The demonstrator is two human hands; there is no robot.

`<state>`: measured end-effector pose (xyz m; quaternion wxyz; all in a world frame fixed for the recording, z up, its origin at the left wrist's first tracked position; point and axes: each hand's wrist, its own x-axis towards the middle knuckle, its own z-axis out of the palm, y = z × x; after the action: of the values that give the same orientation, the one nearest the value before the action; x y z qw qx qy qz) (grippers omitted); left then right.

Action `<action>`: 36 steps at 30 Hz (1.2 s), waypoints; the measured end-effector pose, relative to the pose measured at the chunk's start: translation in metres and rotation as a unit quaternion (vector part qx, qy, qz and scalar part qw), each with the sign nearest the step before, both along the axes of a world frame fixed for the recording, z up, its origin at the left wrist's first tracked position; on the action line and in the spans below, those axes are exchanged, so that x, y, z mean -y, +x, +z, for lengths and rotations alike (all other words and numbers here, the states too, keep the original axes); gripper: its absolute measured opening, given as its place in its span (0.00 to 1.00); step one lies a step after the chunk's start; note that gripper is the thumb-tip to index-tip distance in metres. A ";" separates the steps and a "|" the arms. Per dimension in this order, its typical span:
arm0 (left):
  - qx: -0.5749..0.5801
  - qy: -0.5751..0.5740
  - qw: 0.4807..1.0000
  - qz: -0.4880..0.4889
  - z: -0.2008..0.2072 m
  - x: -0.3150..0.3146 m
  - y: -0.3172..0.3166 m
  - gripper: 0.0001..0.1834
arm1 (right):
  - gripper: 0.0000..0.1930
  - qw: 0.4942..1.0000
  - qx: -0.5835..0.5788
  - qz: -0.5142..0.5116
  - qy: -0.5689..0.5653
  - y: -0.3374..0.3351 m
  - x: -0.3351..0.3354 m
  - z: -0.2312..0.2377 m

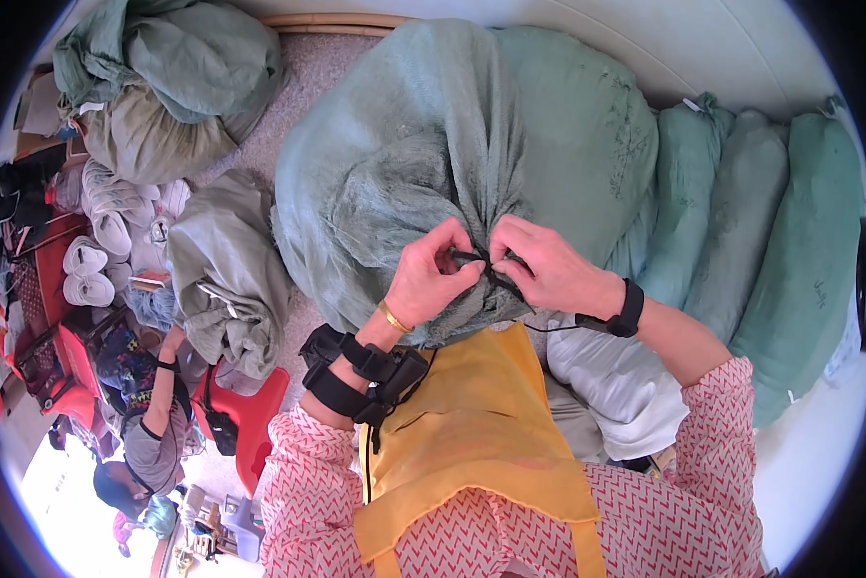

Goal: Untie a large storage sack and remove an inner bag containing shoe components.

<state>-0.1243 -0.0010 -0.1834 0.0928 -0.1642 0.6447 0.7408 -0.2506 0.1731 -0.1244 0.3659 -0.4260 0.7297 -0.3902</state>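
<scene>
A big grey-green woven sack (pixel 375 144) bulges in front of me, its cloth gathered into a bunched neck close to my body. Around that neck lies a black tie strip (pixel 491 270). My left hand (pixel 433 275) is closed, pinching one part of the strip between thumb and fingers. Just to its right my right hand (pixel 553 265) grips another part of it, fingers curled in. The two hands nearly meet over the gathered cloth. Whether the strip is knotted there I cannot tell. A yellow apron (pixel 472 405) hangs below my hands.
Full green sacks (pixel 770 241) stand in a row along the right wall. White bundles (pixel 616 385) lie beside my right forearm. To the left are more sacks (pixel 226 260), pale shoe-like pieces (pixel 110 231), a red stool (pixel 250 414) and a co-worker (pixel 154 433) with one arm stretched out.
</scene>
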 end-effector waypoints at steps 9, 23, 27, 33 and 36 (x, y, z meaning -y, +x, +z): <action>-0.126 -0.345 0.926 0.087 0.039 -0.007 -0.001 0.16 | 0.07 0.995 -0.005 -0.101 0.013 0.015 0.006 0.000; -0.162 -0.344 0.924 0.036 0.026 -0.016 0.002 0.11 | 0.08 0.991 -0.046 -0.128 -0.005 0.028 0.014 -0.004; -0.146 -0.360 0.921 0.020 0.023 -0.019 0.004 0.12 | 0.09 0.993 -0.042 -0.107 -0.008 0.027 0.012 -0.010; -0.133 -0.371 0.919 0.017 0.025 -0.019 0.006 0.11 | 0.09 0.993 -0.040 -0.105 -0.020 0.027 0.013 -0.010; -0.131 -0.381 0.915 0.015 0.025 -0.020 0.007 0.11 | 0.09 0.993 -0.043 -0.108 -0.030 0.028 0.013 -0.010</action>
<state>-0.1177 0.0189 -0.1587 -0.0732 -0.0978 0.8821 0.4549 -0.2224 0.1605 -0.1342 0.2770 -0.3720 0.7744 -0.4303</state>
